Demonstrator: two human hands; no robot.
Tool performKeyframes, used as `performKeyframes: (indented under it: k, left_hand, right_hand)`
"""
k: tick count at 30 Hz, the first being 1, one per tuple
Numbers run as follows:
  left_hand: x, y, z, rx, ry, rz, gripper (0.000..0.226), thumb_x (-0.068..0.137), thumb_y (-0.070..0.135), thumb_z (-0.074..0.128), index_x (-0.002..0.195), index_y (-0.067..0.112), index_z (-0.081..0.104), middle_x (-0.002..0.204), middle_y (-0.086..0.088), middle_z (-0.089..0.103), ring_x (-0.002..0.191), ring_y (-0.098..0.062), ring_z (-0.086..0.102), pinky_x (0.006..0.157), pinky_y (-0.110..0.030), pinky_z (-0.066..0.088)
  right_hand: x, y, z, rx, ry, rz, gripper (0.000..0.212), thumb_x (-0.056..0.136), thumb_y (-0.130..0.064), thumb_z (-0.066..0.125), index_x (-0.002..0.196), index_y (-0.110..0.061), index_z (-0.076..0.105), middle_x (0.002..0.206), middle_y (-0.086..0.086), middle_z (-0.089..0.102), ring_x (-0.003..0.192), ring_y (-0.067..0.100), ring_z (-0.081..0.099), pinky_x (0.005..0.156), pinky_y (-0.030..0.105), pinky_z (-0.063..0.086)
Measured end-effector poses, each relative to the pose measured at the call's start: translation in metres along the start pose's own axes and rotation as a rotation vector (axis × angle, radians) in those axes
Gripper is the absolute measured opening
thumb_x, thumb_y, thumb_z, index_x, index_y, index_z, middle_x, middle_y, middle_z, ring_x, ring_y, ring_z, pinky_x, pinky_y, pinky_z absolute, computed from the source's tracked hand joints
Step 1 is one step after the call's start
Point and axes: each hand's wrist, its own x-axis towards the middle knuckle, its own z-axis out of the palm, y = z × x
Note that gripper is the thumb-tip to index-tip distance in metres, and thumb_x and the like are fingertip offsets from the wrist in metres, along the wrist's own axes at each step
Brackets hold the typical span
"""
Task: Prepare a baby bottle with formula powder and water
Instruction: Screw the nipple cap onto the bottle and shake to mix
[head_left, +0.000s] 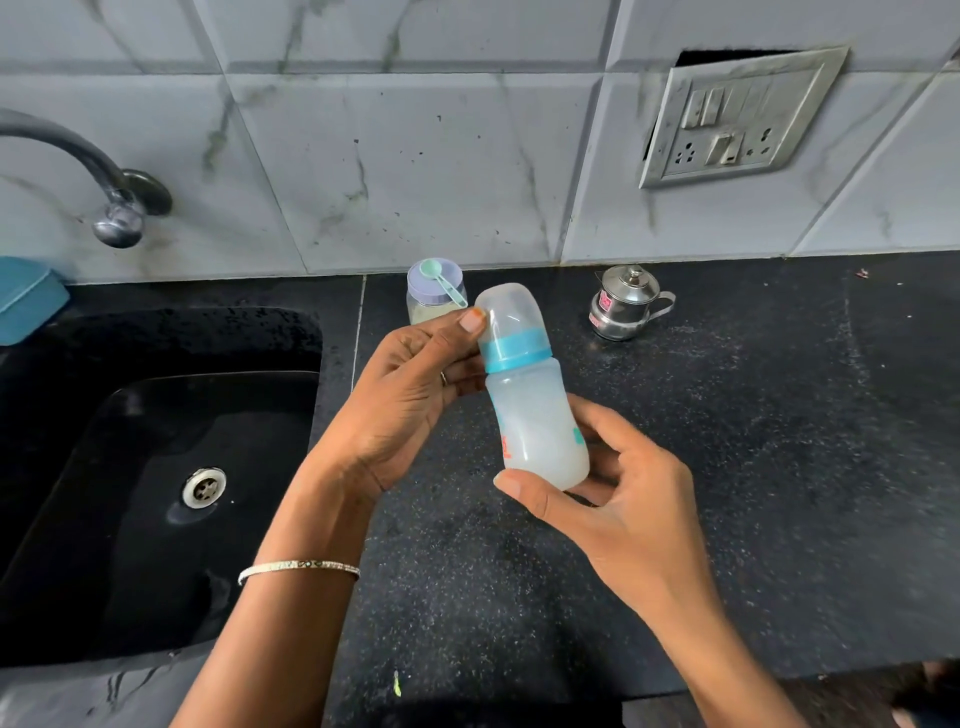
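We see the kitchen surroundings.
Black sink (130, 415) under a curved tap (67, 137); switch plate (737, 117) on tiled wall (415, 156).

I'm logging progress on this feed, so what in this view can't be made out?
Head view only.
- Contents of the baby bottle: frosted wall, blurred, in the grip of the left hand and right hand.
- Teat: under the cloudy cap.
- How full the formula jar is: left hand and cap cover its lower part.
- Contents of the steel pot: lid on.
- Blue box: cut by left edge.
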Motion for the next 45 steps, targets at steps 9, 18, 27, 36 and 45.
performKeyframes:
  k: [9,18,27,36,45]
  left_hand:
    - [0.003,0.001,-0.001,0.121,0.027,0.026,0.035,0.089,0.035,0.059,0.109,0.012,0.074,0.107,-0.005,0.078,0.099,-0.017,0.072,0.085,-0.028,0.06]
    - [0.003,0.002,-0.004,0.124,0.058,0.005,0.037,0.089,0.035,0.063,0.116,0.012,0.074,0.117,-0.012,0.075,0.104,-0.023,0.071,0.092,-0.035,0.06]
    - [0.002,0.004,-0.003,0.12,0.102,0.035,0.042,0.085,0.032,0.067,0.121,0.011,0.073,0.106,-0.001,0.078,0.091,-0.011,0.07,0.084,-0.028,0.059]
    - [-0.001,0.006,0.0,0.102,0.117,0.06,0.038,0.082,0.032,0.068,0.115,0.013,0.074,0.097,0.002,0.079,0.087,-0.008,0.071,0.078,-0.021,0.058]
    - [-0.002,0.002,0.001,0.128,0.138,0.061,0.041,0.085,0.031,0.067,0.119,0.01,0.073,0.103,0.001,0.079,0.089,-0.008,0.073,0.074,-0.018,0.056]
  right_hand:
    - [0.008,0.004,0.007,-0.595,0.222,-0.285,0.082,0.063,-0.064,0.085,0.127,-0.017,0.066,0.108,-0.004,0.067,0.09,0.011,0.064,0.072,0.038,0.06]
    - [0.007,0.002,0.008,-0.183,0.116,-0.061,0.066,0.061,-0.055,0.09,0.12,-0.03,0.07,0.102,-0.009,0.075,0.092,0.013,0.072,0.076,0.036,0.064]
    - [0.018,0.002,-0.003,0.636,-0.267,0.318,0.06,0.072,-0.019,0.081,0.127,-0.013,0.059,0.12,0.025,0.073,0.107,0.05,0.07,0.083,0.049,0.063]
    - [0.019,0.002,-0.003,0.844,-0.429,0.419,0.074,0.07,-0.03,0.092,0.131,-0.008,0.057,0.132,0.035,0.063,0.111,0.049,0.07,0.084,0.042,0.063]
    - [0.019,0.011,-0.007,1.317,-0.682,0.64,0.054,0.091,-0.023,0.075,0.136,0.005,0.061,0.137,0.042,0.055,0.123,0.05,0.063,0.092,0.045,0.062]
